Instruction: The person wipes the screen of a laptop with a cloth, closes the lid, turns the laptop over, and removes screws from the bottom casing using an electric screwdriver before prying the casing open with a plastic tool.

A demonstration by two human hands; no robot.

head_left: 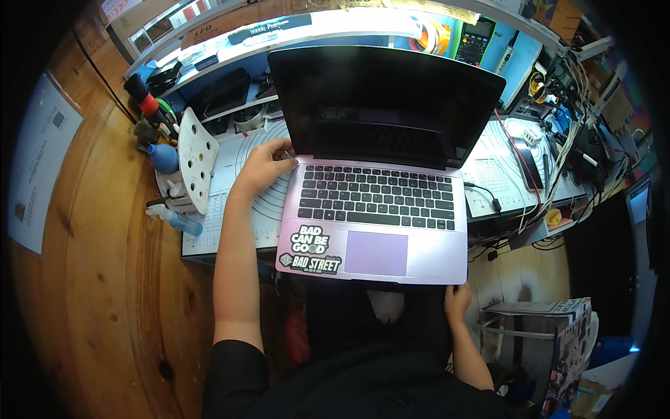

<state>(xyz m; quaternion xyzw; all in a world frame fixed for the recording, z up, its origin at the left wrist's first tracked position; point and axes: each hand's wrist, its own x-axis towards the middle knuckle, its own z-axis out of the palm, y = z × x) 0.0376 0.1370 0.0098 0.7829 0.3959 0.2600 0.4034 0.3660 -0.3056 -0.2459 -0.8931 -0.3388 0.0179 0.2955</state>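
An open silver-pink laptop [377, 250] with a dark screen and two black-and-white stickers sits across the front of the desk, its front part overhanging. My left hand [269, 165] holds its left side by the hinge, thumb at the corner and fingers bent beside the screen. My right hand [456, 302] grips under the front right corner, its fingertips partly hidden by the laptop. A black cable [481, 188] runs from the laptop's right side.
A perforated white holder [194, 140] and blue spray bottle [183, 220] stand left. A phone [527, 164], tangled cables [569, 91] and power strip [523, 133] lie right. A shelf [237, 42] with tools and multimeter [474, 42] runs behind; a stool [558, 328] stands lower right.
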